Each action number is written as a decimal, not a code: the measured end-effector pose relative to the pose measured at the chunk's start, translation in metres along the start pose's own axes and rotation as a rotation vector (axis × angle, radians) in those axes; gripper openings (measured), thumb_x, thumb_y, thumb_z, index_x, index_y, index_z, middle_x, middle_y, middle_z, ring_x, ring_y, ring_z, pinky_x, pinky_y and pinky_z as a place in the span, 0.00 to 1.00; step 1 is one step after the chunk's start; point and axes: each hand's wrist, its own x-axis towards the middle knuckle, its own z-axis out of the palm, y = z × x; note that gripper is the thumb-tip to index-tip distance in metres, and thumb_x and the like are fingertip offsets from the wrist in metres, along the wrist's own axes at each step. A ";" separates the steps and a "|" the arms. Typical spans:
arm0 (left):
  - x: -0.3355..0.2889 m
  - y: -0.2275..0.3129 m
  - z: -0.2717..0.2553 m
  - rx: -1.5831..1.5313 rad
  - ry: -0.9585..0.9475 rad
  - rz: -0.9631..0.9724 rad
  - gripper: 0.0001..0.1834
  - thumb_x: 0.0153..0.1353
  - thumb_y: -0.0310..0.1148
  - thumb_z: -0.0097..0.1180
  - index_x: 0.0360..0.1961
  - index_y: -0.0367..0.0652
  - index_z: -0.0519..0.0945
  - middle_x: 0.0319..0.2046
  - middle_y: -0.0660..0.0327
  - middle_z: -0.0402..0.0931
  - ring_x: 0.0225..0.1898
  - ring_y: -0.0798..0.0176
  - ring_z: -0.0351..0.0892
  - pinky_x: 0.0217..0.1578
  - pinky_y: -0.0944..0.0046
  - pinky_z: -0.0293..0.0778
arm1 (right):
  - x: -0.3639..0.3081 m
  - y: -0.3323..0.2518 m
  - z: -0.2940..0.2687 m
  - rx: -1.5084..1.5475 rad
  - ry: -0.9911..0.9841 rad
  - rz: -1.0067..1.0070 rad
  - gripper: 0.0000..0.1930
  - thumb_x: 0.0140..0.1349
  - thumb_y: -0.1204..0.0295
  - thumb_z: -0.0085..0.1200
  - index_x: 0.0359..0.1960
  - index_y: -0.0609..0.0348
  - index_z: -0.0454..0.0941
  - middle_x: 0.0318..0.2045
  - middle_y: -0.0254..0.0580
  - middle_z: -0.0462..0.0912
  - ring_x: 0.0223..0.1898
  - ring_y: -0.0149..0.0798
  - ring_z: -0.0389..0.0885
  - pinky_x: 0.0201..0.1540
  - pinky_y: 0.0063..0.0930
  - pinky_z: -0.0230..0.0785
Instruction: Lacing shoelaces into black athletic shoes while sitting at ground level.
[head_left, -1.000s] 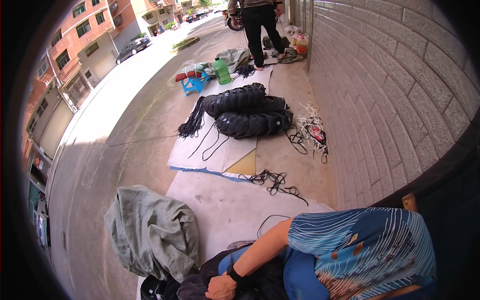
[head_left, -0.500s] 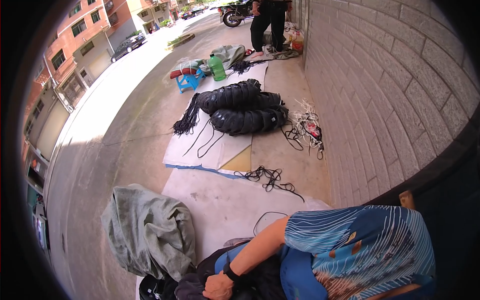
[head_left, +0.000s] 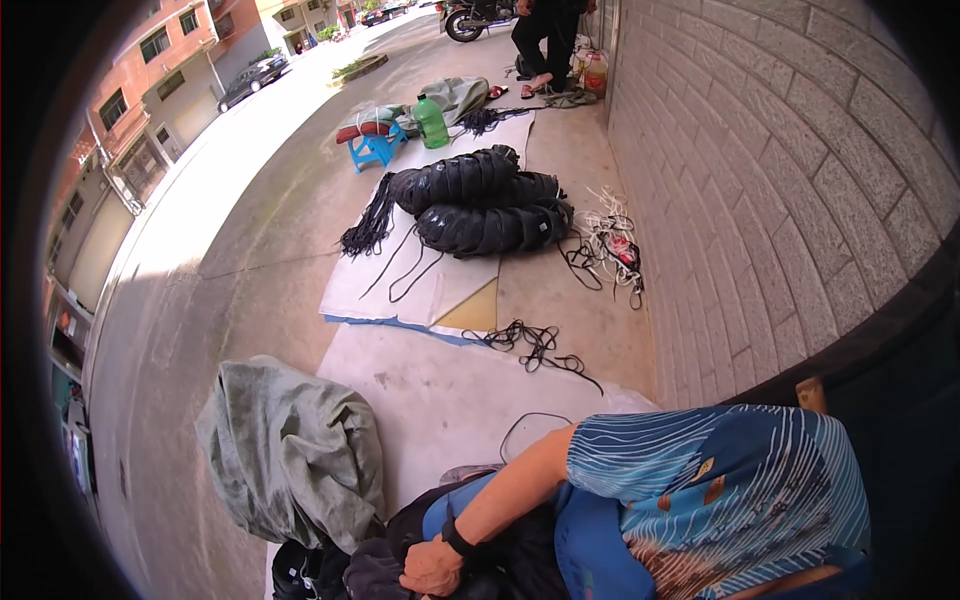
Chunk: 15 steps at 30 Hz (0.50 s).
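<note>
My right hand (head_left: 430,570) is at the bottom edge, closed in a fist on a heap of dark cloth (head_left: 385,560) by my blue-clad knee (head_left: 590,555). A black band sits on that wrist. The arm comes out of my blue striped sleeve (head_left: 700,480) at lower right. My left hand is out of sight. A crumpled grey-green tarp (head_left: 290,450) lies just left of the dark cloth, beside a white mat (head_left: 450,390).
A grey brick wall (head_left: 760,180) runs along the right. Farther off, black rolled bundles (head_left: 480,205) rest on a second mat, with loose black cords (head_left: 530,340) nearer. Beyond stand a blue stool (head_left: 372,150), a green bottle (head_left: 432,122) and another person (head_left: 545,40).
The view has dipped slightly, pushing the far person toward the top edge. My right hand stays closed on the dark cloth in about the same spot.
</note>
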 end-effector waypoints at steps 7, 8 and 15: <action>0.009 0.022 -0.005 -0.148 -0.019 -0.139 0.31 0.66 0.45 0.48 0.52 0.20 0.70 0.50 0.29 0.71 0.55 0.35 0.70 0.60 0.52 0.62 | 0.030 0.002 -0.043 0.405 -0.674 0.440 0.35 0.61 0.42 0.46 0.34 0.73 0.79 0.29 0.65 0.81 0.36 0.61 0.82 0.41 0.46 0.74; 0.009 0.022 -0.007 -0.169 -0.017 -0.148 0.31 0.67 0.45 0.48 0.53 0.20 0.69 0.50 0.30 0.71 0.55 0.35 0.70 0.60 0.52 0.62 | 0.033 0.001 -0.049 0.418 -0.674 0.435 0.35 0.61 0.42 0.46 0.34 0.73 0.79 0.29 0.65 0.81 0.36 0.61 0.82 0.41 0.46 0.74; 0.013 0.021 -0.008 -0.321 0.012 -0.185 0.31 0.67 0.45 0.47 0.55 0.22 0.68 0.50 0.32 0.72 0.56 0.38 0.70 0.61 0.52 0.60 | 0.035 0.006 -0.059 0.424 -0.730 0.431 0.35 0.61 0.43 0.48 0.36 0.75 0.73 0.27 0.64 0.80 0.34 0.62 0.81 0.38 0.46 0.74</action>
